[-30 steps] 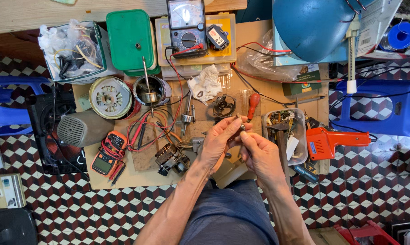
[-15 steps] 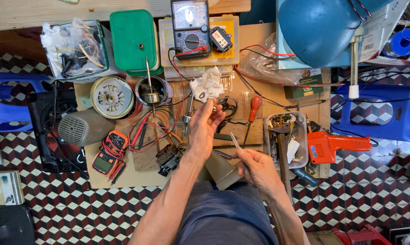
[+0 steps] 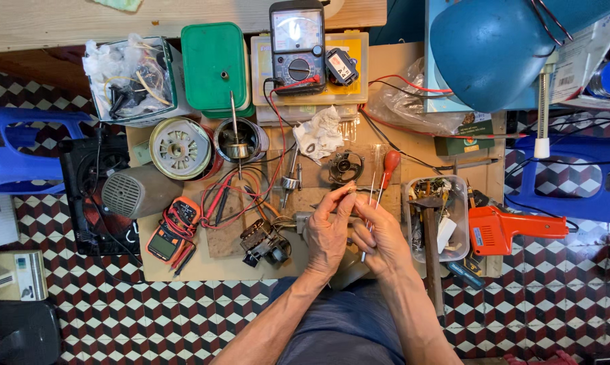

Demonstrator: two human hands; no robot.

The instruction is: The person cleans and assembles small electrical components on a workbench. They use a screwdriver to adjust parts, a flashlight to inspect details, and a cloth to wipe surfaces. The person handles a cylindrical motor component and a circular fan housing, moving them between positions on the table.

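My two hands meet over the front middle of a wooden work board (image 3: 183, 267). My left hand (image 3: 328, 230) pinches a small metal part (image 3: 349, 190) between thumb and fingertips. My right hand (image 3: 380, 238) sits right beside it, fingers curled around a thin metal rod tool (image 3: 371, 196) that points up past the part. Just beyond the fingertips a red-handled screwdriver (image 3: 389, 164) lies on the board. A small dark motor piece (image 3: 345, 165) rests above my left hand. What the small part is cannot be made out.
An analog multimeter (image 3: 297, 44) and a green box (image 3: 214, 64) stand at the back. A motor stator (image 3: 180, 147), a rotor with shaft (image 3: 237, 143) and an orange meter (image 3: 172, 231) lie left. At right are a clear tray with a hammer (image 3: 453, 209), an orange gun tool (image 3: 504, 230) and a blue lamp (image 3: 494, 47).
My left hand, stretched open toward the board half a second ago, has drawn back and now pinches a small part. My right hand has risen with the rod to meet it.
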